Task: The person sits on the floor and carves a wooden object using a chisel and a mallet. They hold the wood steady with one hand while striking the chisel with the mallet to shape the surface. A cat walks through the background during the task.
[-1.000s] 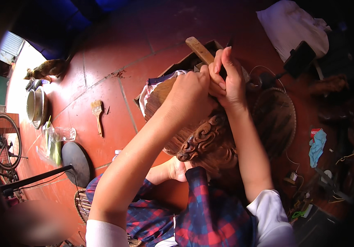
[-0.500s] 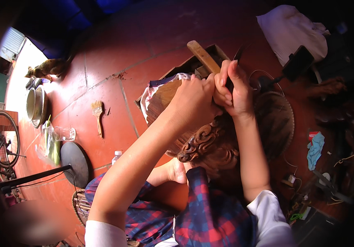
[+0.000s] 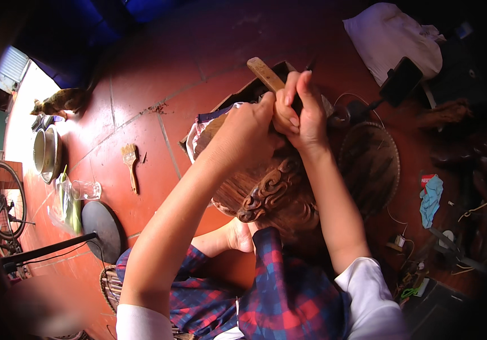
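Note:
A dark brown wooden carving with raised scrolls [image 3: 271,190] rests in front of me, above my lap. My left hand [image 3: 249,127] is closed on its upper part, fingers curled down; whatever they grip is hidden. Pressed against it, my right hand [image 3: 303,110] is closed too, with thumb and forefinger pointing up. A slender dark tool [image 3: 311,62] sticks out past the right fingertips; the rest of it is covered by the hand. Just beyond my hands, a flat wooden stick [image 3: 265,72] slants over an open box [image 3: 243,93]. White and navy cloth [image 3: 198,133] lies under the carving's left side.
A paintbrush [image 3: 130,167] lies on the red tile floor, left of the carving. Farther left are a round black stand base [image 3: 103,229], a clear glass [image 3: 86,190], metal basins [image 3: 50,153] and a cat [image 3: 62,103]. A blue cloth [image 3: 431,199] and a phone on a holder [image 3: 402,82] are at right.
Both hands appear slightly farther left in the picture, as does the whole scene. The dark tool's tip shows less of its curve than before. My grip looks the same.

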Available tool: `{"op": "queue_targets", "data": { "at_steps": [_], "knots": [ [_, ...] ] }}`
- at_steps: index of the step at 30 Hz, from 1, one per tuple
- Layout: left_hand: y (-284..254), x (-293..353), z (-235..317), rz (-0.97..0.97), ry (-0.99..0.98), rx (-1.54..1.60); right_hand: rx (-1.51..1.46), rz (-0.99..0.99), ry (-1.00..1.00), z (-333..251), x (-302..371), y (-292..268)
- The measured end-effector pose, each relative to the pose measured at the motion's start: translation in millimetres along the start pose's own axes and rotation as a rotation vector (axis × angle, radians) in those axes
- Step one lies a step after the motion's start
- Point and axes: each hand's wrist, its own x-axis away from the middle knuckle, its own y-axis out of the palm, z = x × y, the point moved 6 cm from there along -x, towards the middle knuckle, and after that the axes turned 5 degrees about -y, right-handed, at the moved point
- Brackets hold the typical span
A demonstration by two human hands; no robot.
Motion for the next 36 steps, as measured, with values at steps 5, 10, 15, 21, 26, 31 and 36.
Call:
{"op": "queue_targets", "data": {
  "at_steps": [5, 10, 15, 21, 26, 31, 36],
  "knots": [
    [-1, 4, 4, -0.023, -0.065, -0.046, 0.059, 0.017, 0.194, 6, 1, 0],
    [-32, 30, 10, 0.190, 0.074, 0.130, -0.085, -0.060, -0.064, -9, 0, 12],
    [-49, 122, 53, 0.184, 0.317, 1.291, -0.178, 0.002, -0.100, -42, 12, -1],
    [-60, 161, 105, 0.197, 0.800, 1.766, -0.156, -0.067, -0.034, -35, 17, 13],
    [-51, 160, 120, 0.357, 0.990, 1.970, -0.185, -0.051, -0.004, -26, 19, 11],
    [-51, 156, 120, 0.453, 0.946, 1.870, -0.219, -0.025, -0.036, -24, 19, 11],
    [-50, 161, 109, 0.171, 0.771, 1.691, -0.228, -0.006, -0.031, -27, 20, 5]
  ]
}}
